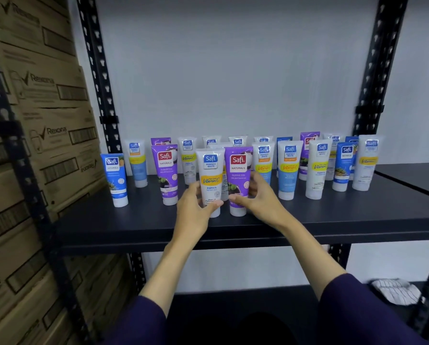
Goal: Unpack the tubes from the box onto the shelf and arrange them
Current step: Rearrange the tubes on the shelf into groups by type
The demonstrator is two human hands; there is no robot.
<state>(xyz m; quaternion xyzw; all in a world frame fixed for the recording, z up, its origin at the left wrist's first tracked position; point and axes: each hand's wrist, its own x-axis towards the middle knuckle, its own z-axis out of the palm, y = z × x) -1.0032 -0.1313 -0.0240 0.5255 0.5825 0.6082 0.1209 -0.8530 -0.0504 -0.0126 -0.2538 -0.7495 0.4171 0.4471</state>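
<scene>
Several Safi tubes stand cap-down on the dark shelf (pixel 138 227). At the front middle, my left hand (pixel 196 207) grips a white Vitamin C tube (pixel 210 175), thumb across its lower front. Right beside it stands a purple Naturals tube (pixel 238 170), held by my right hand (pixel 258 197) with the thumb in front and the fingers behind. Both tubes are upright with their caps on the shelf, touching side by side. Behind them runs a loose row of white, blue and purple tubes, from a blue tube (pixel 115 178) at the left to a white tube (pixel 365 163) at the right.
Stacked Rexona cardboard cartons (pixel 49 135) fill the bay to the left. Black slotted uprights (pixel 101 78) frame the shelf on both sides. A white striped cloth (pixel 395 291) lies on the lower shelf at the right. The box is not in view.
</scene>
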